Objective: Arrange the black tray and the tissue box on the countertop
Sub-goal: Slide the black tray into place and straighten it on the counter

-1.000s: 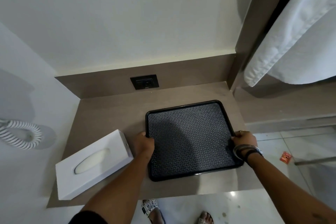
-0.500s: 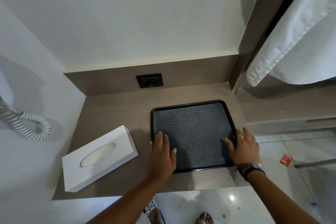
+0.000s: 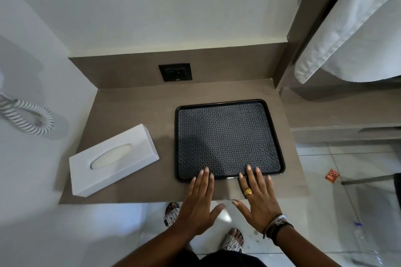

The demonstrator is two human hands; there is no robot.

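The black tray point(image 3: 227, 136) with a patterned mat lies flat on the right half of the brown countertop point(image 3: 134, 102), its right rim close to the counter's right edge. A white tissue box point(image 3: 112, 159) lies at an angle on the left, near the front edge and apart from the tray. My left hand point(image 3: 198, 204) is flat with fingers spread, its fingertips over the tray's front rim. My right hand point(image 3: 257, 198), wearing a gold ring, is flat beside it, fingertips also over the front rim. Neither hand grips anything.
A black wall socket point(image 3: 175, 72) sits in the backsplash behind the tray. A coiled white cord point(image 3: 30, 119) hangs on the left wall. A white towel point(image 3: 355, 24) hangs at upper right. My sandalled feet, a red wrapper point(image 3: 332, 176) and a plastic bottle point(image 3: 364, 243) are on the tiled floor.
Both hands let go of the tray's side rims, flattened on it, then slid back toward me to its front rim. The tray now lies straighter on the counter.
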